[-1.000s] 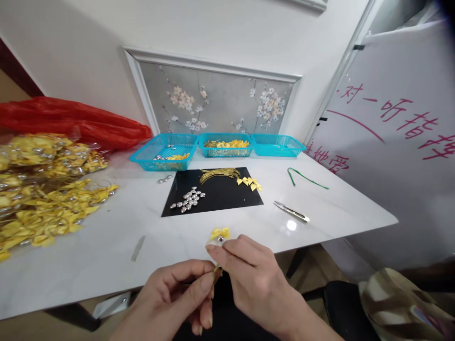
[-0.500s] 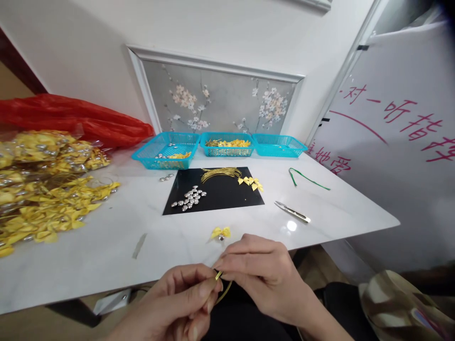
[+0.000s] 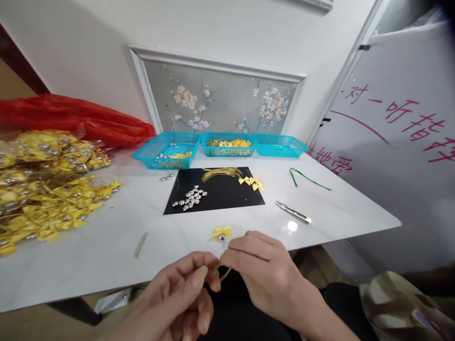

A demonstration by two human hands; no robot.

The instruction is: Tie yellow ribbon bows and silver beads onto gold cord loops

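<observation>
Apparently the right hand pinches the cord between the hands, by the tabletop's near edge; the left hand curls at it, grip unclear; it looks light, pliant, perhaps slick, best pinched near an end.

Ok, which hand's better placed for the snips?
Right, likely: the right hand is nearer the snips, which lie on its own side. The left hand would have to reach past it. A gold cord shows between them.
</observation>
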